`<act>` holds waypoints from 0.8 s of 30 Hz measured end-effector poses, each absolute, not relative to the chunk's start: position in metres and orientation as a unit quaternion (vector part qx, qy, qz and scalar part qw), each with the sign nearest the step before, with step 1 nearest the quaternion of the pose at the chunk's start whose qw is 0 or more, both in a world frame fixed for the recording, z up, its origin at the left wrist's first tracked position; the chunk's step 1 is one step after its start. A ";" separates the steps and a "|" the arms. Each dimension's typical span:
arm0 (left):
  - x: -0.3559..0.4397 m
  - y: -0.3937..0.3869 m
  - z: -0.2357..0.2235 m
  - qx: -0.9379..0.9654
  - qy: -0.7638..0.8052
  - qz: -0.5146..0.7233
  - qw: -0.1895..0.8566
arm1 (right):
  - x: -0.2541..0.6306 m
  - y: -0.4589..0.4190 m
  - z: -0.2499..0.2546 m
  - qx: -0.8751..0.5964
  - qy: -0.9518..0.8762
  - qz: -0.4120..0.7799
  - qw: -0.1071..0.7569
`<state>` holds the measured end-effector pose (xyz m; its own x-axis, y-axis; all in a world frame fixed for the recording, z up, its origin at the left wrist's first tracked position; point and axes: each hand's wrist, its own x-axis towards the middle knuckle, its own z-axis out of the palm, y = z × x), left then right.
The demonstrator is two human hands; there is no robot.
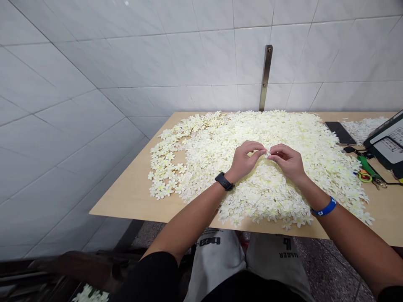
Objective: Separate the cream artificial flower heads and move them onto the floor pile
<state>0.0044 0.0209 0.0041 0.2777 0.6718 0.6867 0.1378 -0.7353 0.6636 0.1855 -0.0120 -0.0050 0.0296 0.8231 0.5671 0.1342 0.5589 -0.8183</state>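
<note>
A broad heap of cream-white artificial flowers (267, 193) covers much of the wooden table. Above its middle, my left hand (247, 159) and my right hand (288, 161) meet at the fingertips. Thumb and forefinger of each hand are pinched on a small white artificial flower (268, 152), partly hidden by the fingers. A dark watch band is on my left wrist, a blue band on my right. To the left of the heap, more flowers (163, 172) lie in a thinner, curved spread.
The tabletop (126, 193) meets a tiled wall with a metal strip (266, 77). On the right are a dark phone (340, 132), small white pieces (362, 128), a black box-like device (388, 140) with a cable, and a green-handled tool (368, 167). More flowers (90, 294) sit low at left.
</note>
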 end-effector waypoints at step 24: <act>0.006 0.021 0.002 0.761 0.251 0.495 0.337 | 0.185 -0.013 -0.009 -0.407 -0.653 0.223 0.598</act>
